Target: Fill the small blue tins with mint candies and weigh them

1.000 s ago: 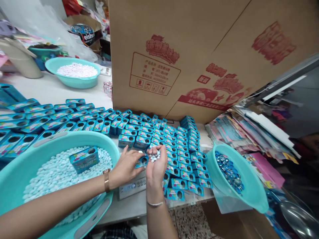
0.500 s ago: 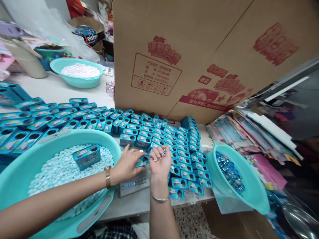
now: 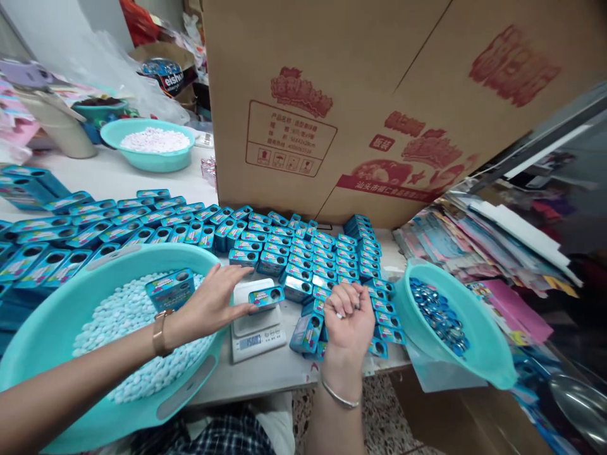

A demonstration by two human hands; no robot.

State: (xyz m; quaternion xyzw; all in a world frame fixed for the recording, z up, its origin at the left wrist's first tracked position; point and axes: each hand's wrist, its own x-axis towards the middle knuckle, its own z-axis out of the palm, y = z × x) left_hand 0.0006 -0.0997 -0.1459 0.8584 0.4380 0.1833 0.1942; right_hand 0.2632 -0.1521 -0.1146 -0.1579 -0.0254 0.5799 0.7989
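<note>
My left hand (image 3: 211, 300) has its fingers spread beside a small blue tin (image 3: 266, 297), which lies on a white digital scale (image 3: 258, 341). Whether the thumb touches the tin, I cannot tell. My right hand (image 3: 349, 313) is palm up over the rows of blue tins, its fingers curled round small pale candies. Under my left forearm, a large turquoise basin (image 3: 220, 268) holds many pale blue candies (image 3: 111, 322), and another blue tin (image 3: 171, 289) rests on them.
A big cardboard box (image 3: 303, 38) stands behind the tins (image 3: 272, 262). To the right sits a turquoise basin (image 3: 488, 354) of shiny blue lids, near stacked printed sheets (image 3: 455, 246). Another basin (image 3: 154, 161) with white candies stands at the back left.
My left hand has moved left, away from the tin on the scale. My right hand has moved right with its fingers more curled. The scale and its display are now more exposed.
</note>
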